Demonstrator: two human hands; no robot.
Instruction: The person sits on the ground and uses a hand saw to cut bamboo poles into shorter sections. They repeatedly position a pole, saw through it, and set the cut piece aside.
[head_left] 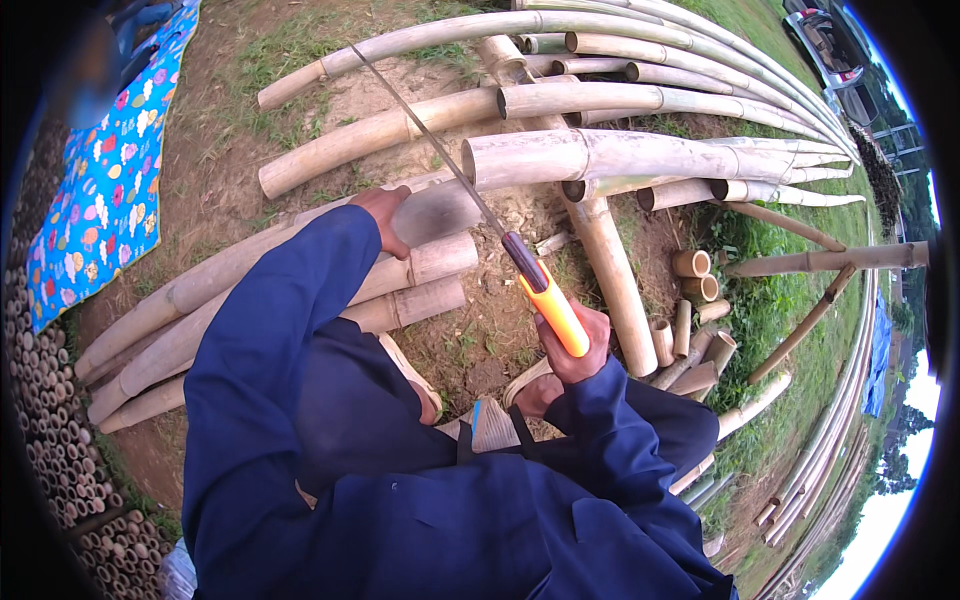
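Note:
My right hand (572,352) grips the orange handle of a hand saw (553,303). Its long thin blade (430,130) runs up and left, across the cut end of a thick bamboo pole (600,157) lying crosswise on other poles. My left hand (388,216) presses down on a greyish bamboo pole (445,208) just left of the blade. Both arms wear dark blue sleeves. My sandalled feet (500,400) show below the saw, on bare dirt.
Long bamboo poles (560,30) are stacked across the top and curve off to the right. Short cut bamboo pieces (695,270) lie on the grass at right. Stacked bamboo tube ends (50,420) line the left edge beside a flowered blue cloth (105,180). A vehicle (830,45) stands at top right.

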